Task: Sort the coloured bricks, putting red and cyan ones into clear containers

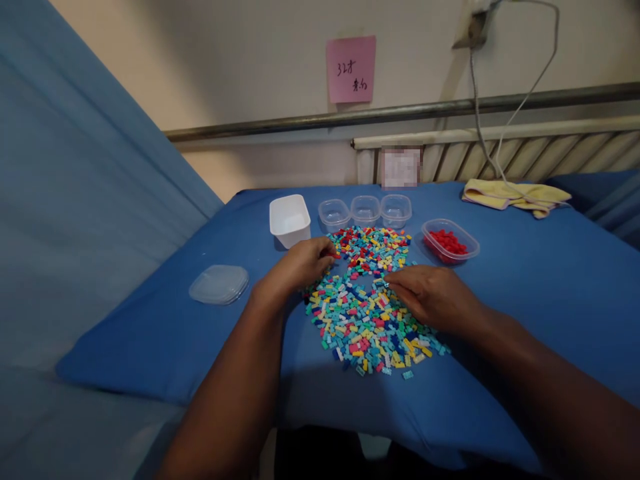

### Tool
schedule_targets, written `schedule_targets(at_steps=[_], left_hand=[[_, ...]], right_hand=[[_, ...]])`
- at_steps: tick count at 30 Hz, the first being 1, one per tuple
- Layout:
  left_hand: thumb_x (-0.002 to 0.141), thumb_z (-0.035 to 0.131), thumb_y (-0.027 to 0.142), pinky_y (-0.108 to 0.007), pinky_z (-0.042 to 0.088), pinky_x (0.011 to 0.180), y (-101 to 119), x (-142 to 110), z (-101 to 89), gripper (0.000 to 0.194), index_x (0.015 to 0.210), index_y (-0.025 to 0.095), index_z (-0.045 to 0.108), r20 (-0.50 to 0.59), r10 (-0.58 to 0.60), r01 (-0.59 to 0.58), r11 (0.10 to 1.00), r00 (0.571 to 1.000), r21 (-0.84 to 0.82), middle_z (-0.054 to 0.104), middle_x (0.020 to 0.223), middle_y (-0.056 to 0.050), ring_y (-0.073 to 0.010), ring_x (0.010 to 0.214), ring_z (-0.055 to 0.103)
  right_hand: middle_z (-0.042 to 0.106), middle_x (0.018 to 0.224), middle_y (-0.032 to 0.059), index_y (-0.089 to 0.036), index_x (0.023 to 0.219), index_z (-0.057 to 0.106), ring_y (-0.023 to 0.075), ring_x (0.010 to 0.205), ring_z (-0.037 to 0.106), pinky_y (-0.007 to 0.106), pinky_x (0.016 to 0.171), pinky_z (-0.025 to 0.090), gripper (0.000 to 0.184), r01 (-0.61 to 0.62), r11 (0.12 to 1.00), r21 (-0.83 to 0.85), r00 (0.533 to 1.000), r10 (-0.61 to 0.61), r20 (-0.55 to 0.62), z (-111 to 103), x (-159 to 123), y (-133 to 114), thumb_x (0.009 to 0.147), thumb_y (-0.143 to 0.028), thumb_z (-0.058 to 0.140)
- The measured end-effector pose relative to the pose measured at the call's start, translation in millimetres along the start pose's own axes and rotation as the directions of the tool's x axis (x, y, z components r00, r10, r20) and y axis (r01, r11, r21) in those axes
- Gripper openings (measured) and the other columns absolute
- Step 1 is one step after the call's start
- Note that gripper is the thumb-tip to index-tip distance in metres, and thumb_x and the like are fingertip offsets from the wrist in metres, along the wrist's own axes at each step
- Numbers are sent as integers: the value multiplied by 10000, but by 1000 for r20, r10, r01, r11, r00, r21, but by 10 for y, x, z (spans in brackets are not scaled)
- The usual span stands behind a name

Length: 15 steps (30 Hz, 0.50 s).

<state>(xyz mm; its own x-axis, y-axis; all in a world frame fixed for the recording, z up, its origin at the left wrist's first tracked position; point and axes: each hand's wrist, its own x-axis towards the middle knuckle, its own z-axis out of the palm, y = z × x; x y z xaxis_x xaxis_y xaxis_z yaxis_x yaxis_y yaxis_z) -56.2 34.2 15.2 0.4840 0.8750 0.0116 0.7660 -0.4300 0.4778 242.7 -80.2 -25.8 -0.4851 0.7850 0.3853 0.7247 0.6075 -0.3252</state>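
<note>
A spread of small toy building bricks (360, 313) in many colours lies on the blue cloth in front of me. At its upper left edge, my left hand (306, 261) is closed, with its fingers curled down and red bricks close to the fingertips. My right hand (430, 293) reaches in from the right, thumb and fingers pinched together over the bricks. Whatever either hand holds, if anything, is too small or hidden to make out. To the right, a clear plastic tub (473, 247) contains red bricks (449, 243).
A white tub (290, 217) stands behind my left hand. Three clear tubs (365, 211) line up beyond the bricks. Stacked clear lids (220, 285) lie at left, a yellow cloth (515, 195) at back right. A radiator (550, 150) and metal pipe (300, 122) run along the wall.
</note>
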Motion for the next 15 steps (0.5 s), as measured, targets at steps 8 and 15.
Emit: schedule_targets(at_steps=[8,15], left_hand=[[852,817,351,-256,469,646,369,-42,139,270,1009,160,708,47,-26,52,700,999,-713,678,785,-2,-113,670,604],[818,892,373,-247,536,642,707,-125,342,353,1023,135,729,221,50,161,537,974,-828,712,773,-10,-97,632,646]], right_hand=[[813,1179,107,-234,1399,689,268,982,789,425,863,640,346,-34,981,192,981,70,-181,42,39,-104,1069,-293,604],[795,1134,53,-292,1437,650,220,938,768,393,831,645,399,-3,926,377,949,122,-292,44,94,-247,1041,-257,673]])
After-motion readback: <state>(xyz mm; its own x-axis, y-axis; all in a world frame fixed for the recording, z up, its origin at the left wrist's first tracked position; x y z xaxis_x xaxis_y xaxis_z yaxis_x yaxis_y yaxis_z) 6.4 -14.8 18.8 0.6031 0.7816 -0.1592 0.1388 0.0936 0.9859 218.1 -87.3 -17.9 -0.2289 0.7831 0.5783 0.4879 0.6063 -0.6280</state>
